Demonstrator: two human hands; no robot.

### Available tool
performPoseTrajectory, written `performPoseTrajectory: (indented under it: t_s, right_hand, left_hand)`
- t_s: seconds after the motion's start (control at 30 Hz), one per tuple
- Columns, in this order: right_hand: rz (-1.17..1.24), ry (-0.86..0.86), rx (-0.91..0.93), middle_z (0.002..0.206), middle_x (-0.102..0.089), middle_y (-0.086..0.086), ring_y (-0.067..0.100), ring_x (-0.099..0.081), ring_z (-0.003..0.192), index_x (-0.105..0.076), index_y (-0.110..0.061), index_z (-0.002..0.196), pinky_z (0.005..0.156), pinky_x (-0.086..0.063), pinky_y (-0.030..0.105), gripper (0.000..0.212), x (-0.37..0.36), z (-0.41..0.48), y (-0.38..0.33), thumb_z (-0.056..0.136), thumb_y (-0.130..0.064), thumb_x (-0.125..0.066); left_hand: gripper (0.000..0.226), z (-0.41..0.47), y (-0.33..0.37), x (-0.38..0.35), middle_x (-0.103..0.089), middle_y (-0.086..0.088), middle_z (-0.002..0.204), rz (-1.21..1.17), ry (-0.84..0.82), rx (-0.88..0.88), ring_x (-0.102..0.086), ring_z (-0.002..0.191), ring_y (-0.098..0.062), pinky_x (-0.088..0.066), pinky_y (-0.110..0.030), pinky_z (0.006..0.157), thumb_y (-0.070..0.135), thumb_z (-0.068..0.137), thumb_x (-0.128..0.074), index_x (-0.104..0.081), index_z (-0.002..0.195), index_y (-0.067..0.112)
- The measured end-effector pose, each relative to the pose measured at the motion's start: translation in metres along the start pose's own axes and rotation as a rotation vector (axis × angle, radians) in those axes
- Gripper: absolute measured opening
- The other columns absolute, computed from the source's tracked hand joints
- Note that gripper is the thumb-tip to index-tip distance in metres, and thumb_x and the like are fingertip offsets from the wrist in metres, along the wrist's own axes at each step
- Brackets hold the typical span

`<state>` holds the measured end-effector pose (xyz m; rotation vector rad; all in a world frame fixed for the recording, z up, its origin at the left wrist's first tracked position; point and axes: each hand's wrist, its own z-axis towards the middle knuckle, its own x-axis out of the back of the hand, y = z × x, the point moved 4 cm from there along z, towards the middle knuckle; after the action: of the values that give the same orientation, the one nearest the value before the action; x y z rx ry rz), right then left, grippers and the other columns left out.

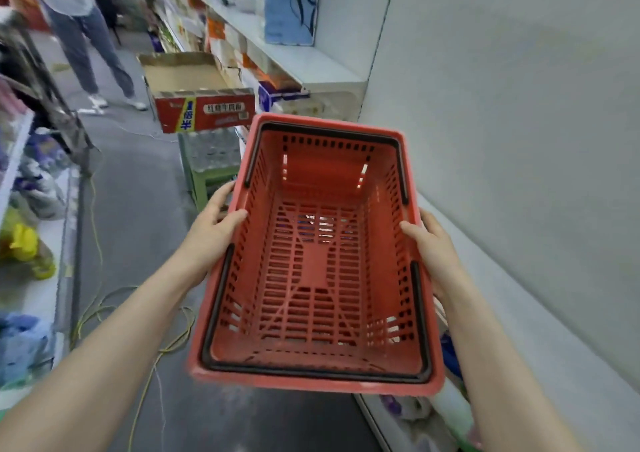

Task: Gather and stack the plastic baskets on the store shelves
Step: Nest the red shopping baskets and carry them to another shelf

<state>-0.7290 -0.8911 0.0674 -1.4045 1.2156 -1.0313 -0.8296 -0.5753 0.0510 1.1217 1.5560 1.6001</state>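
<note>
An empty red plastic basket (313, 271) with black handles folded along its rim hangs in the air in front of me, over the aisle beside the right-hand shelves. My left hand (213, 235) grips its left rim, thumb inside the wall. My right hand (434, 247) grips the right rim the same way. The basket tilts slightly, its open top facing me. No other basket is visible.
A white shelf (519, 313) runs along the right, with goods on the tier below. Ahead stands an open red cardboard box (201, 105) on a green stool (211, 171). A person (86, 36) stands far left in the aisle. A yellow cable (138, 313) lies on the floor.
</note>
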Motion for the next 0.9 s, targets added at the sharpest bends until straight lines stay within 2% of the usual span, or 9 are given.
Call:
performPoseTrajectory:
  t_s: [0.07,0.23,0.43,0.5,0.57,0.63,0.7,0.77,0.9]
  right_hand:
    - [0.002,0.011,0.003,0.100,-0.075,0.007,0.020,-0.076,0.078,-0.057,-0.019,0.130,0.060,-0.058,0.032,0.038,-0.012,0.034,-0.012,0.092,-0.012,-0.056]
    - [-0.024,0.046,0.022,0.110,-0.072,0.010,0.017,-0.075,0.078,-0.055,-0.015,0.133,0.061,-0.058,0.030,0.038,-0.019,0.126,-0.045,0.095,-0.013,-0.054]
    - [-0.097,0.086,0.034,0.112,-0.072,0.013,0.023,-0.074,0.081,-0.056,-0.018,0.130,0.062,-0.060,0.034,0.036,-0.008,0.249,-0.076,0.094,-0.016,-0.056]
    - [-0.105,0.088,0.009,0.113,-0.071,0.014,0.026,-0.071,0.082,-0.056,-0.017,0.128,0.063,-0.062,0.035,0.034,-0.006,0.287,-0.081,0.095,-0.014,-0.055]
    - [-0.137,0.094,-0.017,0.111,-0.071,0.014,0.026,-0.069,0.079,-0.056,-0.017,0.127,0.061,-0.061,0.034,0.031,-0.005,0.323,-0.085,0.096,-0.012,-0.053]
    - [-0.165,0.078,-0.047,0.108,-0.072,0.013,0.025,-0.070,0.077,-0.058,-0.018,0.126,0.063,-0.062,0.034,0.030,-0.005,0.356,-0.088,0.097,-0.012,-0.052]
    - [-0.203,0.049,-0.087,0.106,-0.074,0.014,0.027,-0.072,0.078,-0.059,-0.021,0.126,0.068,-0.062,0.038,0.032,-0.005,0.383,-0.087,0.097,-0.012,-0.051]
    - [-0.245,0.046,-0.126,0.108,-0.074,0.015,0.029,-0.073,0.080,-0.060,-0.023,0.128,0.070,-0.061,0.039,0.033,-0.003,0.406,-0.084,0.097,-0.014,-0.052]
    - [-0.331,0.082,-0.189,0.107,-0.074,0.015,0.023,-0.075,0.074,-0.058,-0.018,0.132,0.067,-0.061,0.037,0.032,0.006,0.438,-0.082,0.101,-0.017,-0.049]
  left_hand:
    - [0.055,0.044,0.010,0.001,-0.068,-0.003,0.115,-0.007,-0.040,-0.008,-0.073,0.092,-0.023,-0.057,-0.046,0.085,0.022,0.096,-0.051,-0.037,0.145,0.040]
    - [0.049,0.141,0.035,-0.019,-0.066,0.011,0.107,-0.013,-0.120,-0.068,-0.072,0.075,-0.001,-0.058,-0.028,0.071,0.019,0.100,-0.047,-0.038,0.144,0.036]
    - [0.049,0.252,0.044,-0.065,-0.067,0.006,0.103,-0.033,-0.173,-0.076,-0.070,0.068,0.004,-0.058,-0.018,0.065,0.020,0.101,-0.048,-0.036,0.147,0.032]
    - [0.050,0.285,0.046,-0.081,-0.067,0.002,0.116,-0.019,-0.207,-0.055,-0.071,0.081,0.001,-0.059,-0.022,0.076,0.023,0.100,-0.048,-0.035,0.147,0.033]
    - [0.052,0.315,0.048,-0.095,-0.066,-0.005,0.124,-0.010,-0.230,-0.037,-0.072,0.096,-0.015,-0.056,-0.040,0.091,0.028,0.099,-0.049,-0.034,0.148,0.036]
    - [0.059,0.343,0.048,-0.105,-0.065,-0.005,0.129,-0.007,-0.242,-0.008,-0.069,0.107,-0.023,-0.051,-0.048,0.098,0.040,0.093,-0.054,-0.033,0.147,0.038]
    - [0.073,0.367,0.044,-0.113,-0.064,0.000,0.132,-0.004,-0.272,0.029,-0.066,0.112,-0.020,-0.047,-0.050,0.103,0.056,0.077,-0.056,-0.033,0.145,0.045]
    - [0.078,0.388,0.040,-0.120,-0.063,0.002,0.134,0.000,-0.306,0.036,-0.065,0.115,-0.018,-0.045,-0.048,0.105,0.060,0.072,-0.056,-0.032,0.145,0.049]
    - [0.063,0.423,0.037,-0.131,-0.073,0.008,0.113,0.016,-0.390,-0.005,-0.072,0.097,-0.007,-0.052,-0.040,0.098,0.044,0.094,-0.054,-0.025,0.151,0.043]
